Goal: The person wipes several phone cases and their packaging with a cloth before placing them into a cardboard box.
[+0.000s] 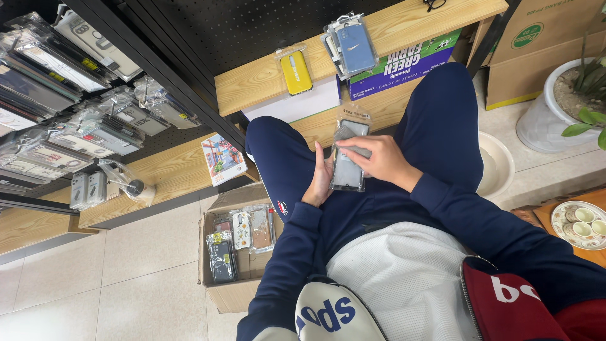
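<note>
I sit with my knees up in dark blue trousers. Between my hands is a grey phone case in a clear plastic packet. My left hand cradles the packet's left edge from below. My right hand grips it from the right, fingers laid across its upper part. Both hands hover over my lap.
An open cardboard box of packaged phone cases stands on the tiled floor at my left. A wooden shelf ahead bears a yellow case and a stack of blue ones. Hanging packets fill the rack at left. A white plant pot stands at right.
</note>
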